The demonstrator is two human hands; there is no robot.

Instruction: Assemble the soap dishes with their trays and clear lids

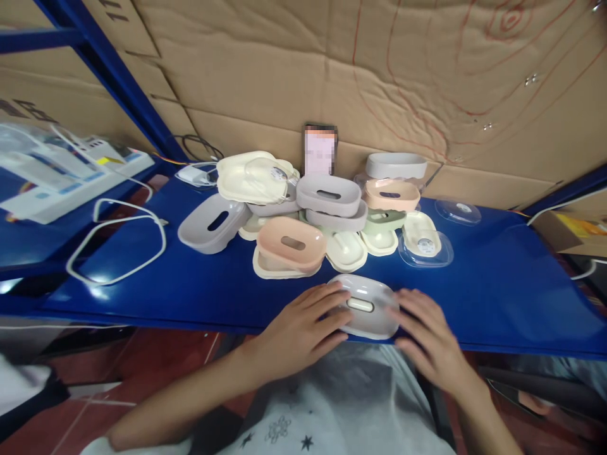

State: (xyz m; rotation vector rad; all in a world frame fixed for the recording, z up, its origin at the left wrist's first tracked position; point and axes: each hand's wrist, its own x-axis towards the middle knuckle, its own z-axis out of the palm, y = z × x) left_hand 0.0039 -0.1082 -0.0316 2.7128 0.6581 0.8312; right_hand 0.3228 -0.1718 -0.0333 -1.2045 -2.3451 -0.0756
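Observation:
A pale grey oval soap dish [367, 306] with a slot in its top lies at the near edge of the blue shelf [497, 284]. My left hand [303, 325] rests on its left side with fingers spread over it. My right hand [427, 335] presses against its right side. Both hands hold the dish between them. Just behind it stands a heap of soap dishes [313, 215] in cream, grey, pink and green, some stacked, some upside down.
A phone [320, 148] leans on the cardboard wall behind the heap. A white cable [118, 243] loops at the left. Clear plastic lids [458, 210] lie at the right. White boxes [61, 174] sit on the left shelf beside a blue steel post [114, 82].

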